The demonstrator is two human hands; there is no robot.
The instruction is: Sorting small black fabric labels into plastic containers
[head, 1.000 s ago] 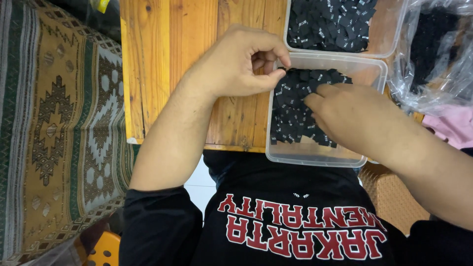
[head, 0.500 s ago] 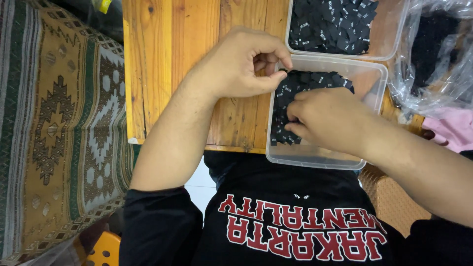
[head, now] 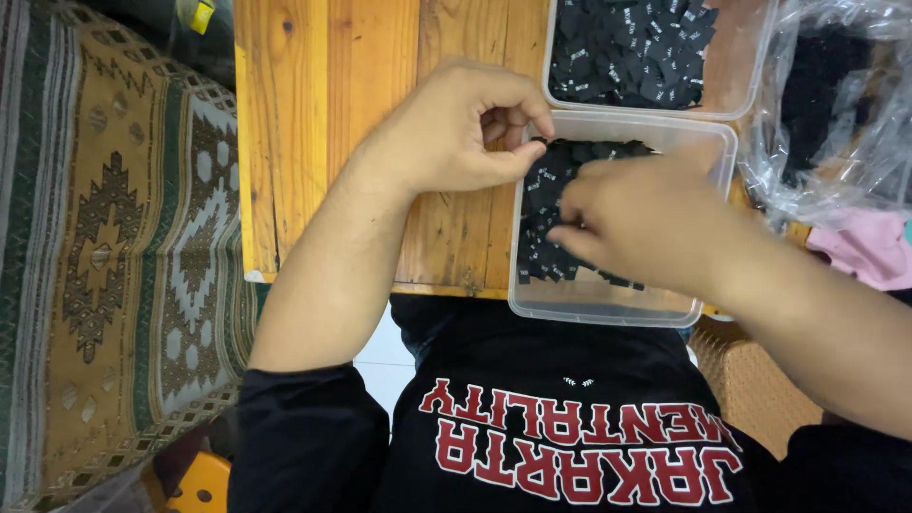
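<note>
Patterned green and tan, the rug [head: 104, 237] lay left of our wooden bench [head: 323, 142]. Our left hand [head: 456, 133] sat curled at the rim of the near clear tub [head: 608, 309], fingers [head: 518, 119] pinched narrow on what seemed a small black tag [head: 538, 141]. Our right hand [head: 646, 223], blurred, reached into the tub's black tags [head: 546, 190]; we couldn't tell its grip. A second tub [head: 741, 66] and a plastic bag [head: 836, 114] lay beyond.

Even, soft indoor light; the right hand [head: 646, 223] is motion-blurred, glare glints on the plastic bag [head: 836, 104] at two o'clock.
</note>
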